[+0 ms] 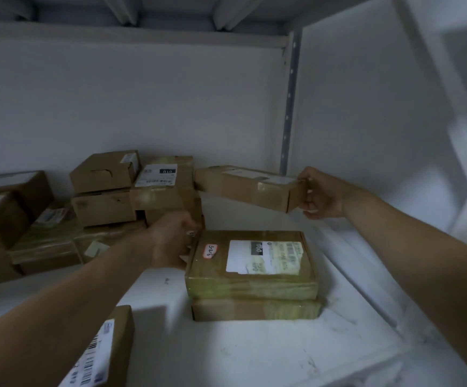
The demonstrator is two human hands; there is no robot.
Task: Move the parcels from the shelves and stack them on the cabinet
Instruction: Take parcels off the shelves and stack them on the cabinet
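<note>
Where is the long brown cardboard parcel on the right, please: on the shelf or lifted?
Lifted: the right hand grips the parcel; white shelf shows beneath.

Dim light; white back wall (143,101); grey perforated upright (289,107); white side panel (366,107).

You've got a plain white wall (143,101) at the back, a grey perforated metal post (289,107) standing at its right end, and blurry white framework (455,79) further right.
</note>
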